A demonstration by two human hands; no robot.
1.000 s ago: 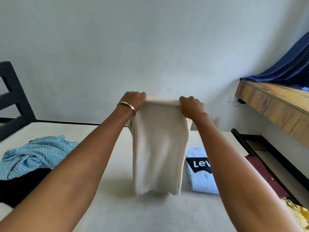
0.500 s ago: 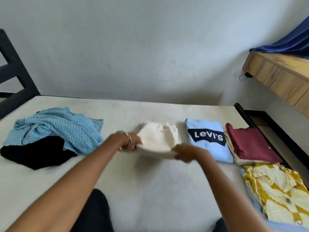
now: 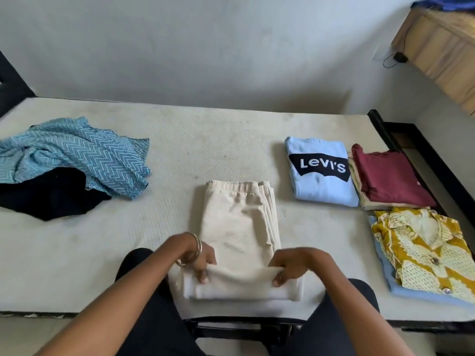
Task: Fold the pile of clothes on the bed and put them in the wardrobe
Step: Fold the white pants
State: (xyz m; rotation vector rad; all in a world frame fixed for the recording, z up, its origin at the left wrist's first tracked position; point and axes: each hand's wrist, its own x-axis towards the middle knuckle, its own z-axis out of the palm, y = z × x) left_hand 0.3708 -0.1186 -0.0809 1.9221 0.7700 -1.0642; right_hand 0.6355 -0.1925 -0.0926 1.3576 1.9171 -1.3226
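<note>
While unfolded clothes (image 3: 69,163) lie at left of the frame, the left hand (image 3: 203,258) and right hand (image 3: 295,265) each pinch the near fold of the cream garment (image 3: 239,227) at bottom centre; folded shirts (image 3: 321,170) sit at right.

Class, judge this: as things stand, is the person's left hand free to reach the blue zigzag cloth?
Probably not yet: the left hand grips the cream garment. The bare mattress leaves the way to the blue zigzag cloth open.
</note>
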